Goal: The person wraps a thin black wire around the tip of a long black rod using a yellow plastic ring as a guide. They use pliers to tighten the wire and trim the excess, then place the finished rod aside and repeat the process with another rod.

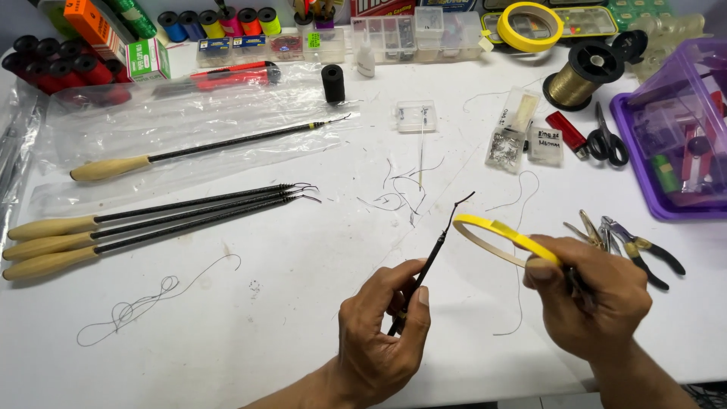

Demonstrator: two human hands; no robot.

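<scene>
Hands meet near the front middle of the white surface (pixel 303 250). The left hand (pixel 382 329) is closed around a thin black rod (pixel 432 261), pinching it low down so that its bare wire tip points up and away to the far right. The right hand (pixel 587 303) grips a small roll of yellow tape (pixel 503 235), thumb pressed on its near edge, holding it just beside the rod's tip without touching it; no tape looks laid onto the rod yet, so any wrapping is still to do. To the far left lie three finished-looking rods with pale wooden handles (pixel 49 244), side by side, and a fourth (pixel 110 167) lies on clear plastic sheeting beyond them. Pliers (pixel 644 250) rest just right of the right hand, scissors (pixel 606 140) and a spool of gold thread (pixel 579 79) farther back. Loose thread scraps (pixel 397 193) lie scattered mid-surface.
</scene>
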